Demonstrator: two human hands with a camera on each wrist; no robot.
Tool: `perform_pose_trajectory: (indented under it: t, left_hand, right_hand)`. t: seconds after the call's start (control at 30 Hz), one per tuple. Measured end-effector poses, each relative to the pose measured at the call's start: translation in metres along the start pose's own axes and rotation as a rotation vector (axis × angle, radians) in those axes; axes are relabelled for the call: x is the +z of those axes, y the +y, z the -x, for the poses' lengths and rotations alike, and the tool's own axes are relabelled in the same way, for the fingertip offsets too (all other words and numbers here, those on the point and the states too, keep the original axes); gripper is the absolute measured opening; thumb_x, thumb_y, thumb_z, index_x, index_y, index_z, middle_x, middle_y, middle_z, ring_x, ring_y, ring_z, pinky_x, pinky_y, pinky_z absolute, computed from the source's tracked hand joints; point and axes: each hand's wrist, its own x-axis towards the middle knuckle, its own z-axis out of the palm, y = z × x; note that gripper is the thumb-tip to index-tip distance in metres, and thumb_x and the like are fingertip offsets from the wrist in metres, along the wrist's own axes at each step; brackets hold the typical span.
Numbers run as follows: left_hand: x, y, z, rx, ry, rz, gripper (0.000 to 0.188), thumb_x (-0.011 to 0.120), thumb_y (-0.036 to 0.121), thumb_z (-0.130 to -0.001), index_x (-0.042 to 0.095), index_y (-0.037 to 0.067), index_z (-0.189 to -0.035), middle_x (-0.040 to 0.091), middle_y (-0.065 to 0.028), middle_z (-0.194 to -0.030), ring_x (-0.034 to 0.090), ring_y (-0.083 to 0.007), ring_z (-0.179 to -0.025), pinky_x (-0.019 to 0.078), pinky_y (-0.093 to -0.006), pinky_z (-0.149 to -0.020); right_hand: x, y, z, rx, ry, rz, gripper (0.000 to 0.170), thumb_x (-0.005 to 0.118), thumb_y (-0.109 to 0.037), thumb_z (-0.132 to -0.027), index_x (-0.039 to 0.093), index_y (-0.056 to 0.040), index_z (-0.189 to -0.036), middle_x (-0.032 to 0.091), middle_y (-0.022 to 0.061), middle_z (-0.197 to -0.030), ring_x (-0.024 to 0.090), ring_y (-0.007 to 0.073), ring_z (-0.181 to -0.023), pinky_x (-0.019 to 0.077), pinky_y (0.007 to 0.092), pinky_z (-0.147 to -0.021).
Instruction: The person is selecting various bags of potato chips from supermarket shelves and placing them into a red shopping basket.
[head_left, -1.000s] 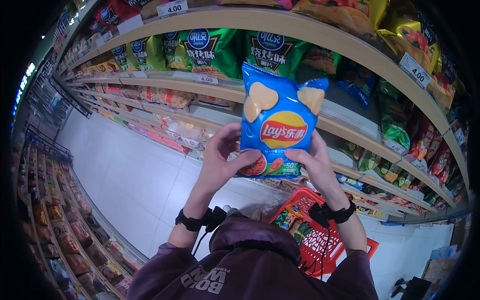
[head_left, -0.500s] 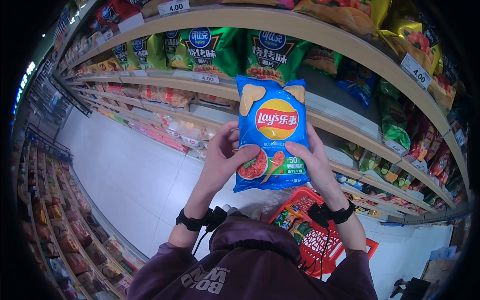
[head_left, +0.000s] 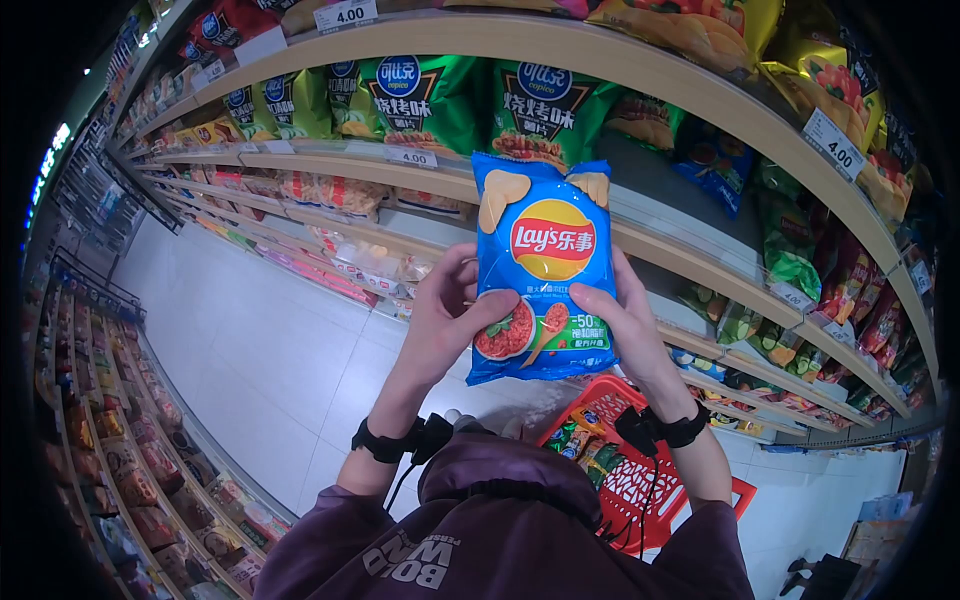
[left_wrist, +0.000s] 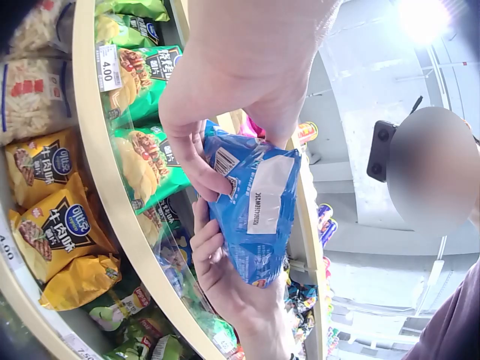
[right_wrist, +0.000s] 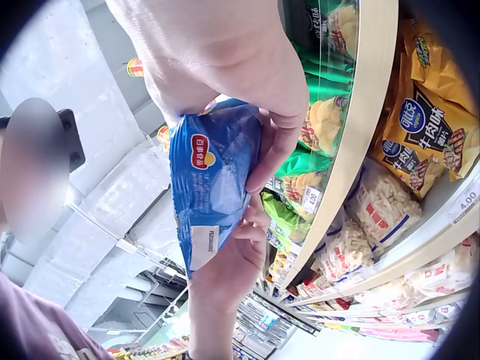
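A blue bag of Lay's chips is held upright between both hands, its front facing the head camera. My left hand grips the lower left side, thumb across the front by the tomato-sauce picture. On the opposite edge my right hand holds it the same way, thumb on the front. Both wrist views show fingers curled behind the bag; in the left wrist view its back has a barcode and a white printed strip. The bag overlaps the shelf edge in the head view.
Shelves of snacks curve ahead, with green chip bags behind a price tag. A red shopping basket holding several packs stands on the floor below. Another stocked shelf runs along the left, across the pale floor.
Over the first half second the bag tilted and came down slightly, turning its front more fully toward the head camera. Since then the bag and both hands have stayed almost still.
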Motion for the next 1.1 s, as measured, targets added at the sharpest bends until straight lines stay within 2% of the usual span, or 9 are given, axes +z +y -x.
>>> perform_pose_trajectory:
  t: [0.27,0.47,0.57,0.67,0.77,0.9,0.97,1.0,1.1]
  left_hand:
    - [-0.001,-0.001,-0.001,-0.012,0.008,-0.005,0.045,0.07,0.005,-0.081,0.049,0.002,-0.12,0.063,-0.0082,-0.106,0.063,-0.0113,-0.089,0.0507,-0.0253,-0.079]
    - [-0.005,-0.004,0.001,0.115,-0.02,-0.41,0.051,0.079,0.017,-0.074,0.055,0.0,-0.116,0.064,-0.0079,-0.105,0.063,-0.0137,-0.092,0.0509,-0.0287,-0.083]
    - [-0.003,-0.01,0.002,0.103,0.08,-0.375,0.05,0.08,0.02,-0.072,0.059,-0.001,-0.112,0.065,-0.009,-0.103,0.064,-0.0146,-0.092,0.0516,-0.0299,-0.082]
    - [0.0,-0.008,-0.001,0.075,0.216,-0.445,0.048,0.079,0.021,-0.072,0.06,-0.002,-0.11,0.065,-0.0091,-0.103,0.064,-0.0149,-0.089,0.0523,-0.0306,-0.08]
    - [0.004,-0.005,0.002,0.087,0.193,-0.487,0.043,0.075,0.019,-0.078,0.06,-0.003,-0.112,0.064,-0.0101,-0.106,0.063,-0.0156,-0.094,0.0516,-0.0305,-0.082]
    - [0.001,-0.005,0.001,0.245,-0.046,-0.353,0.035,0.068,0.011,-0.084,0.06,-0.002,-0.115,0.063,-0.011,-0.11,0.061,-0.0179,-0.101,0.0496,-0.0325,-0.086]
    - [-0.001,-0.009,-0.002,0.419,-0.139,-0.645,0.031,0.065,0.008,-0.085,0.061,-0.002,-0.114,0.062,-0.0114,-0.112,0.06,-0.0191,-0.104,0.0485,-0.0337,-0.088]
    - [-0.003,-0.011,-0.003,0.464,-0.156,-0.707,0.041,0.068,0.009,-0.083,0.057,0.001,-0.121,0.06,-0.0108,-0.115,0.06,-0.0204,-0.104,0.0475,-0.0343,-0.09]
    - [0.011,-0.01,0.001,0.349,0.075,-0.557,0.052,0.071,0.012,-0.082,0.048,0.002,-0.128,0.059,-0.011,-0.118,0.059,-0.0194,-0.105,0.0474,-0.0345,-0.09]
  right_hand:
    - [0.0,0.001,-0.001,0.012,-0.01,-0.034,0.06,0.067,-0.016,-0.085,0.033,-0.0014,-0.133,0.052,0.0126,-0.125,0.054,0.0176,-0.112,0.0461,0.0312,-0.093]
    - [-0.004,0.007,0.001,-0.045,-0.081,0.036,0.065,0.067,-0.009,-0.085,0.03,-0.0021,-0.138,0.047,0.0112,-0.131,0.048,0.0179,-0.119,0.0421,0.0337,-0.098]
    - [-0.005,0.02,-0.004,-0.163,-0.017,0.193,0.067,0.068,-0.012,-0.084,0.03,-0.0019,-0.138,0.047,0.0136,-0.131,0.048,0.0203,-0.119,0.041,0.0349,-0.098]
    - [0.005,0.016,0.0,-0.375,0.177,0.689,0.07,0.071,-0.017,-0.082,0.032,-0.0009,-0.138,0.048,0.017,-0.129,0.048,0.0242,-0.118,0.0391,0.0353,-0.099]
    - [0.009,0.016,0.004,-0.463,0.055,0.951,0.074,0.074,-0.021,-0.079,0.033,0.0001,-0.137,0.048,0.0198,-0.126,0.049,0.0276,-0.118,0.0387,0.0349,-0.099]
    - [0.01,0.02,0.011,-0.194,-0.031,0.485,0.081,0.074,-0.03,-0.079,0.028,0.001,-0.138,0.048,0.0196,-0.128,0.05,0.0268,-0.116,0.0415,0.0375,-0.097]
    - [0.005,0.023,0.009,-0.091,-0.031,0.242,0.081,0.074,-0.028,-0.079,0.027,0.0011,-0.138,0.05,0.0167,-0.128,0.054,0.0248,-0.113,0.0436,0.037,-0.097]
    - [0.003,0.022,0.008,-0.006,-0.028,0.098,0.08,0.074,-0.026,-0.079,0.028,0.001,-0.138,0.05,0.016,-0.127,0.054,0.0244,-0.113,0.0441,0.0366,-0.096]
    - [-0.005,0.02,0.011,0.161,-0.017,-0.221,0.071,0.068,-0.025,-0.084,0.03,0.0002,-0.138,0.051,0.0149,-0.127,0.055,0.0219,-0.113,0.045,0.0337,-0.096]
